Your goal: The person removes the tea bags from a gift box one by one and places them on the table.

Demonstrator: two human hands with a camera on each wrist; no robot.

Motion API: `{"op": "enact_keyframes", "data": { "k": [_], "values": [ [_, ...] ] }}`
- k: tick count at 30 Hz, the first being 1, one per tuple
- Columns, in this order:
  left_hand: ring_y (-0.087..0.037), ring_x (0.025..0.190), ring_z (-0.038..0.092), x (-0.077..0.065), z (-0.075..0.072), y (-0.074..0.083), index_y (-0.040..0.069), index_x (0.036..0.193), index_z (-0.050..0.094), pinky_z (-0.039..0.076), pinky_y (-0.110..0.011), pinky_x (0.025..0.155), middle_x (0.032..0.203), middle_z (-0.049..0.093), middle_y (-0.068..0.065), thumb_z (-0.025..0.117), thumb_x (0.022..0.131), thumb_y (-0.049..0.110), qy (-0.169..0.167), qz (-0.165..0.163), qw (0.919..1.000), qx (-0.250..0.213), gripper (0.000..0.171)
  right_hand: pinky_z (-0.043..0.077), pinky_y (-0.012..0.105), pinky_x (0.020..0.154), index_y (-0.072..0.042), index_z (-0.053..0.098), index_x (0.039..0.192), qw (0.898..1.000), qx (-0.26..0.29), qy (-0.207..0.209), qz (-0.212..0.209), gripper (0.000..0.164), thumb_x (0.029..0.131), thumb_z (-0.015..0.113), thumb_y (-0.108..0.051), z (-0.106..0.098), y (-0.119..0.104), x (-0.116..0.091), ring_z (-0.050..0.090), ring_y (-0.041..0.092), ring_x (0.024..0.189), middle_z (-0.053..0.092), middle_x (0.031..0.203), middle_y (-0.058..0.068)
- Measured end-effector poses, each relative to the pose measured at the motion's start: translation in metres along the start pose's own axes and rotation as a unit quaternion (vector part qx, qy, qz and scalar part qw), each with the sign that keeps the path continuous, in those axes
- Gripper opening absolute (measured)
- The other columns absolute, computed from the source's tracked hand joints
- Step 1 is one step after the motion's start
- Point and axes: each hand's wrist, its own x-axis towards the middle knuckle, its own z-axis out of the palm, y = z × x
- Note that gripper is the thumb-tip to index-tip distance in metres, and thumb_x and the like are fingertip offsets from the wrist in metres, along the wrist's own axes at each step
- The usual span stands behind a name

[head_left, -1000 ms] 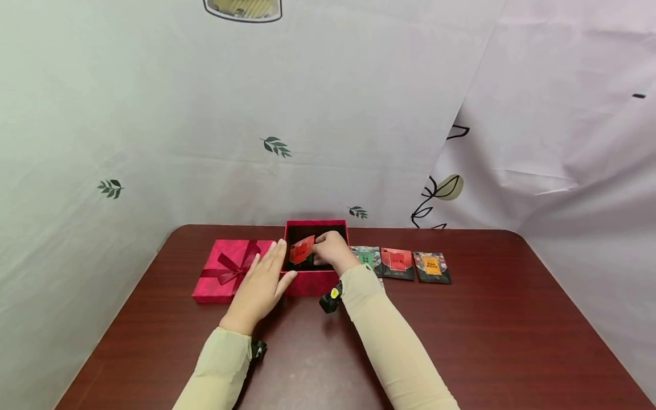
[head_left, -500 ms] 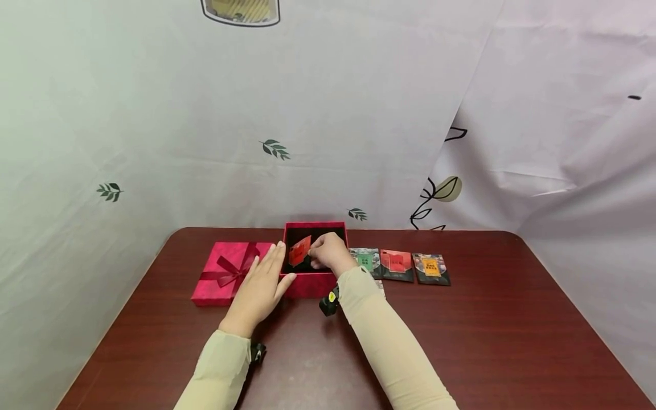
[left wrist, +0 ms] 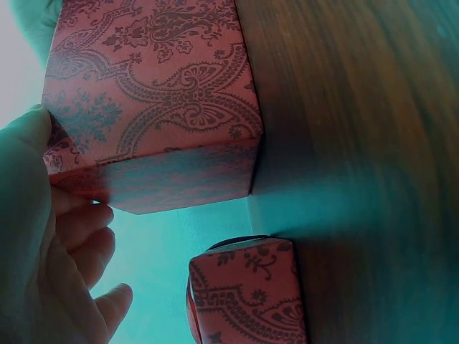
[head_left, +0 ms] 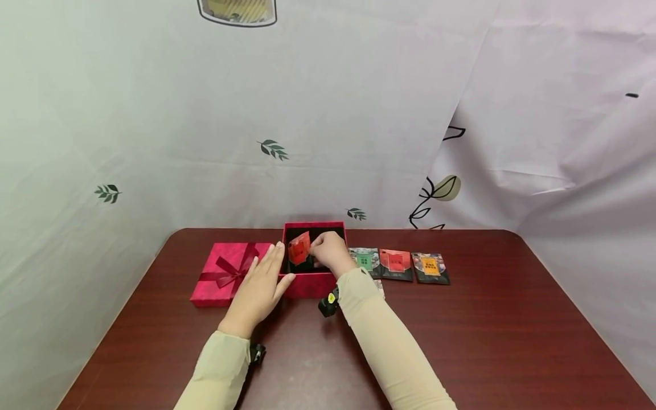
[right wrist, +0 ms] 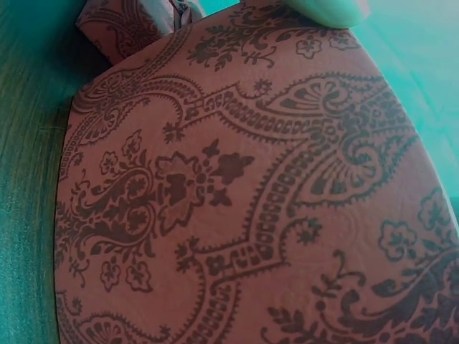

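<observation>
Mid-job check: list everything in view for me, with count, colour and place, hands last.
table: 1, reddish brown, beneath everything
backdrop: at least 1, whitish with plant prints, behind the table
box: 1, red with dark interior, open, back middle
lid: 1, red, left of box
bow: 1, dark red, on lid
held packet: 1, red and black, within box opening
green-label packet: 1, green and dark, right of box
red-label packet: 1, red and black, next right
orange-label packet: 1, orange and dark, far right
pale edge: 1, mostly hidden by right sleeve, identity unclear
sleeves: 2, pale beige
wrist cameras: 2, black
left hand: 1, bare, at box's left front corner
right hand: 1, bare, at held packet
</observation>
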Motion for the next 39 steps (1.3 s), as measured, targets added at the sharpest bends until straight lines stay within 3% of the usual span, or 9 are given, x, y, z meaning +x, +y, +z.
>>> {"op": "enact_keyframes", "data": {
  "k": [12, 18, 23, 30, 39],
  "values": [
    [-0.033, 0.153, 0.022, 0.0, 0.0, -0.001, 0.001, 0.159, 0.028, 0.017, -0.058, 0.122, 0.164, 0.029, -0.017, 0.055, 0.104, 0.041, -0.007, -0.005, 1.0, -0.001, 0.074, 0.057, 0.038, 0.069, -0.007, 0.068, 0.091, 0.995, -0.051, 0.055, -0.065, 0.005, 0.095, 0.069, -0.011, 0.0, -0.001, -0.006, 0.066, 0.022, 0.069, 0.067, 0.081, 0.004],
    [-0.033, 0.153, 0.023, -0.001, 0.0, -0.003, 0.001, 0.159, 0.029, 0.017, -0.059, 0.121, 0.163, 0.031, -0.017, 0.056, 0.103, 0.041, -0.002, -0.003, 1.0, 0.001, 0.074, 0.055, 0.034, 0.067, -0.008, 0.069, 0.096, 0.985, -0.063, 0.092, -0.135, 0.005, 0.092, 0.067, -0.005, 0.001, -0.001, -0.012, 0.064, 0.016, 0.071, 0.069, 0.083, 0.002],
    [-0.034, 0.152, 0.024, -0.001, -0.001, -0.002, 0.0, 0.158, 0.029, 0.018, -0.059, 0.121, 0.163, 0.031, -0.017, 0.056, 0.103, 0.041, -0.001, -0.001, 1.0, -0.001, 0.074, 0.056, 0.032, 0.068, -0.008, 0.073, 0.099, 0.977, -0.059, 0.121, -0.164, 0.012, 0.091, 0.065, -0.003, -0.001, -0.002, -0.018, 0.066, 0.016, 0.074, 0.072, 0.084, 0.002],
    [-0.034, 0.153, 0.023, 0.0, -0.002, -0.001, 0.0, 0.159, 0.026, 0.017, -0.059, 0.121, 0.164, 0.029, -0.017, 0.055, 0.104, 0.041, -0.005, -0.002, 1.0, 0.0, 0.075, 0.057, 0.035, 0.069, -0.008, 0.075, 0.099, 0.975, -0.023, 0.139, -0.171, 0.013, 0.09, 0.066, -0.005, -0.009, 0.001, -0.028, 0.066, 0.016, 0.073, 0.072, 0.085, 0.002],
    [-0.035, 0.153, 0.023, 0.0, -0.002, -0.001, 0.0, 0.159, 0.027, 0.017, -0.058, 0.122, 0.164, 0.029, -0.017, 0.056, 0.103, 0.041, -0.008, -0.006, 0.9999, -0.003, 0.075, 0.058, 0.036, 0.07, -0.005, 0.072, 0.101, 0.978, 0.086, 0.124, -0.145, 0.013, 0.09, 0.067, -0.003, -0.029, 0.007, -0.045, 0.066, 0.015, 0.072, 0.073, 0.087, 0.007]
  ]
}}
